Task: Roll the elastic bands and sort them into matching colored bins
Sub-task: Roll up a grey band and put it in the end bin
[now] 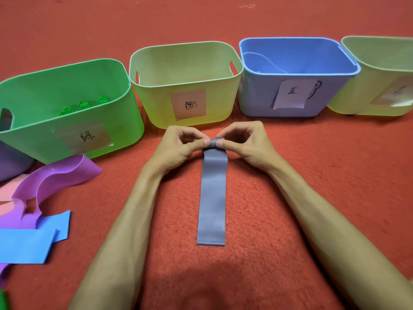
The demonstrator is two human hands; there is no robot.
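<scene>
A grey-blue elastic band lies flat on the red carpet, running away from me. Its far end is curled into a small roll pinched between both thumbs and forefingers. My left hand grips the roll from the left and my right hand from the right. Behind stand a green bin holding three rolled green bands, a yellow-green bin, a blue bin and another yellow-green bin at the right edge.
A loose pile of bands lies at the left: purple, pink and light blue. Each bin carries a paper label with handwriting. Red carpet surrounds my arms.
</scene>
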